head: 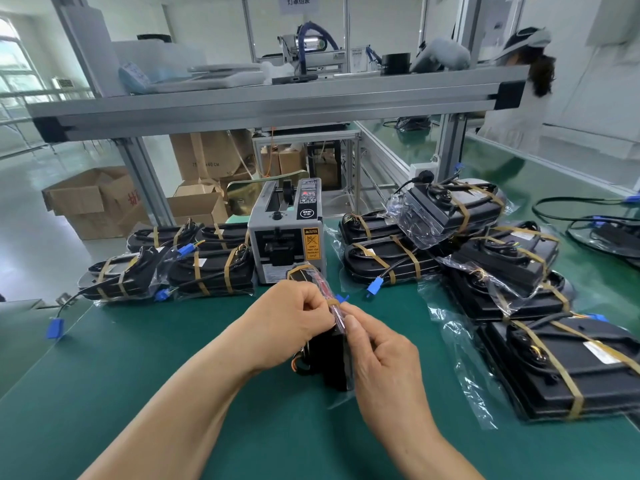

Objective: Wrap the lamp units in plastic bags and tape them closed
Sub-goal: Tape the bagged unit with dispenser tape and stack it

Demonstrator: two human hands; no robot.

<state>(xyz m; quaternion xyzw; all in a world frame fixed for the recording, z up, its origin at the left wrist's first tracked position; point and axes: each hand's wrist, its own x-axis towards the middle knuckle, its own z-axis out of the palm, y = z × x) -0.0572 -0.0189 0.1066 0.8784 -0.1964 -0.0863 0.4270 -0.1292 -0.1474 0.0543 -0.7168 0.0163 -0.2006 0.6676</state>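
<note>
Lamp unit first: in the head view you have it standing on edge on the green counter, just in front of you, already inside its clear plastic bag. Your left hand has its fingers curled over the upper edge, pinching bag and housing together. Your right hand pinches the same edge from the other side, thumb laid along the folded film. A tan tape strip sits at the top between your two hands, with a blue connector showing just behind it.

Judging by the black moulded housing, the lamp unit should be stiff and fairly solid, so take its weight at the body, not the film. The bag looks thin and slippery, so it will probably slide over the housing unless you hold the fold tight while you press the tape down. I'd also keep the cable and connector tucked inside the wrap, since they look the easiest parts to snag.

The grey tape dispenser stands right behind your hands. Finished wrapped units lie to its left, and a larger taped pile is stacked to your right.
</note>
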